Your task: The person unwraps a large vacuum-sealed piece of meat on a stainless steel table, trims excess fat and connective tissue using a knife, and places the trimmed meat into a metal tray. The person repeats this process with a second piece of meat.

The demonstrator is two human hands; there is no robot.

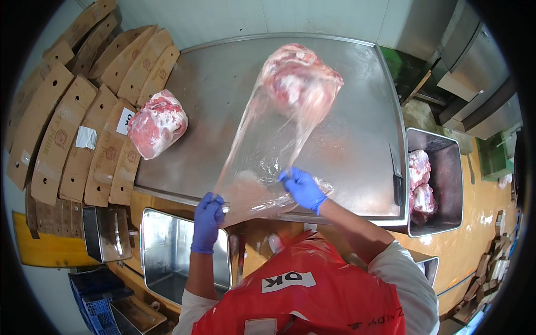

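Observation:
Both my hands wear blue gloves and pull at a sheet of clear plastic wrap (262, 148). My left hand (208, 220) is closed on one edge of it, just past the table's near edge. Over the table's near part, my right hand (302, 188) pinches the other side. The wrap stretches away from me to a large piece of raw meat (301, 78) at the far middle of the metal table (357, 151), and clings around it. A second piece of meat (158, 124) lies on the table's left side, apart from my hands.
Flattened cardboard boxes (67, 128) stand stacked along the left. A metal tub (435, 184) with pieces of meat is right of the table. Another metal tub (162, 240) stands below the near left edge. A knife-like dark-handled tool (398, 190) lies at the table's right edge.

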